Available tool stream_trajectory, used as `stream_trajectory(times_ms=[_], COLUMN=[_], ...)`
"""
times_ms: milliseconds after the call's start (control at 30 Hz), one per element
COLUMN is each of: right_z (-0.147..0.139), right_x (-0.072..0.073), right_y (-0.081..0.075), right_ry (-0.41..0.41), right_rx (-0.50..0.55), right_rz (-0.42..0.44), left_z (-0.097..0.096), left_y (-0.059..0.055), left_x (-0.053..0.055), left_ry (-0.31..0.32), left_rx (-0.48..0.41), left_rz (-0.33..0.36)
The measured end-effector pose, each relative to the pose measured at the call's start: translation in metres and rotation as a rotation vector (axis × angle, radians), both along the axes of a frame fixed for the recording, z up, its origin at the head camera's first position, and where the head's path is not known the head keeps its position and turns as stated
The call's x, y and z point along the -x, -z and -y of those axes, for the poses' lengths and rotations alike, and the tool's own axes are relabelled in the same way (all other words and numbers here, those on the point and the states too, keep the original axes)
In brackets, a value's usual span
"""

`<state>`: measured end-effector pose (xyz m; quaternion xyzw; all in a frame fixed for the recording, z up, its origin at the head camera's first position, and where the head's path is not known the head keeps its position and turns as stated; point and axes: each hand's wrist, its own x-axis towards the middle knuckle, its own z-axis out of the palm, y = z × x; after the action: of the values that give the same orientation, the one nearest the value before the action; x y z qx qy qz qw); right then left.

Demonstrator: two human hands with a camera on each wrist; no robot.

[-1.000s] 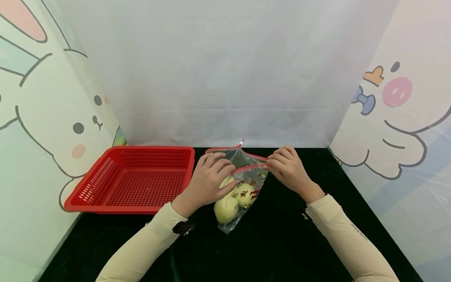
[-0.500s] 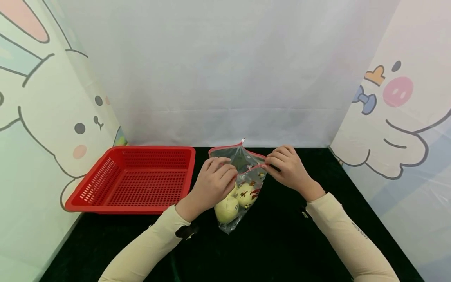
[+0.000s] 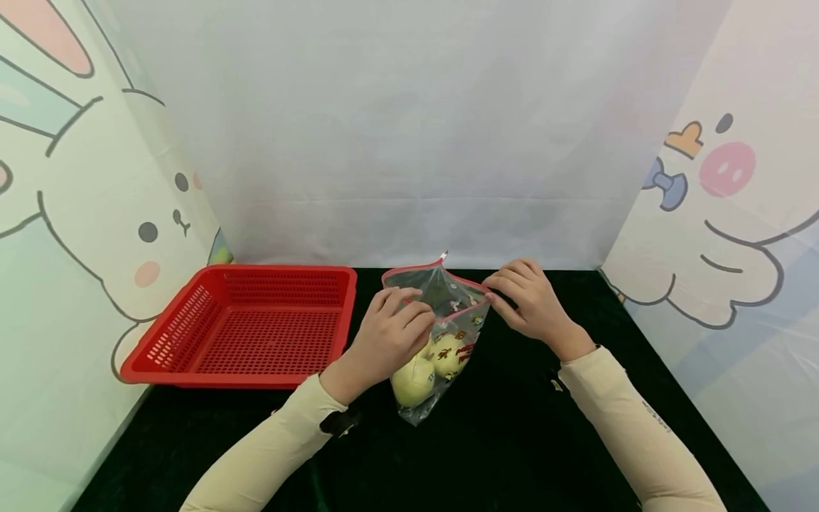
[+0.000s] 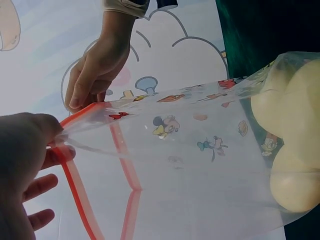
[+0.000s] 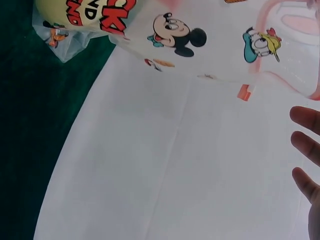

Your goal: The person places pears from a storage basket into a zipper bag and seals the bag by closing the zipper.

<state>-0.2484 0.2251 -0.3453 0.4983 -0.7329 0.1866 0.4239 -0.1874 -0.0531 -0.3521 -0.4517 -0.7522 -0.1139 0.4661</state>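
A clear zip bag point(image 3: 472, 326) with red edging and cartoon prints stands mouth up on the dark table. Several pale yellow-green round things point(image 3: 412, 382) fill its lower part. My left hand point(image 3: 390, 331) pinches the near red edge of the mouth between thumb and index finger, as the left wrist view shows; its other fingers are spread. The right corner of the mouth is pinched by my right hand point(image 3: 527, 295). Between the hands the mouth gapes, and a small slider point(image 3: 443, 256) sticks up at its far edge. My left hand hides part of the bag in the head view.
Left of the bag stands a red plastic basket point(image 3: 211, 381) with slotted walls. Dark green cloth point(image 3: 499, 441) covers the table. A white backdrop point(image 3: 409, 142) rises behind, with cartoon-printed panels point(image 3: 723, 242) on both sides.
My left hand's fingers, spread over the near edge a second ago, have drawn together and pinch it. The bag's mouth has opened wider. My right hand keeps its grip on the corner.
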Motion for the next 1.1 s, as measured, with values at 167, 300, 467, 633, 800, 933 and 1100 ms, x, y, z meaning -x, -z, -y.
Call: stream_trajectory(times_ms=[167, 300, 467, 633, 800, 933, 1100], right_z=[-0.003, -0.004, -0.004, 0.002, 0.010, 0.016, 0.023], right_x=[0.006, 0.016, 0.031, 0.048, 0.063, 0.073, 0.081], right_y=[-0.004, -0.006, -0.005, -0.005, -0.003, 0.002, 0.008], right_ry=[0.019, 0.037, 0.081, 0.110, 0.152, 0.202, 0.241], right_rx=[0.006, 0.003, -0.009, -0.031, -0.079, -0.129, -0.176], right_rz=[0.010, 0.038, 0.069, 0.044, 0.072, 0.106, 0.141], left_z=[0.000, -0.001, -0.001, -0.001, 0.000, 0.000, 0.000], left_y=[0.001, 0.002, 0.002, 0.003, 0.003, 0.003, 0.004], left_x=[-0.001, 0.000, -0.001, -0.001, -0.001, -0.002, -0.003], left_ry=[0.013, 0.022, 0.024, 0.030, 0.025, 0.018, 0.018], left_rx=[-0.003, -0.006, -0.004, -0.016, -0.011, -0.002, 0.005], left_rz=[0.006, 0.005, 0.007, 0.009, 0.008, 0.008, 0.014])
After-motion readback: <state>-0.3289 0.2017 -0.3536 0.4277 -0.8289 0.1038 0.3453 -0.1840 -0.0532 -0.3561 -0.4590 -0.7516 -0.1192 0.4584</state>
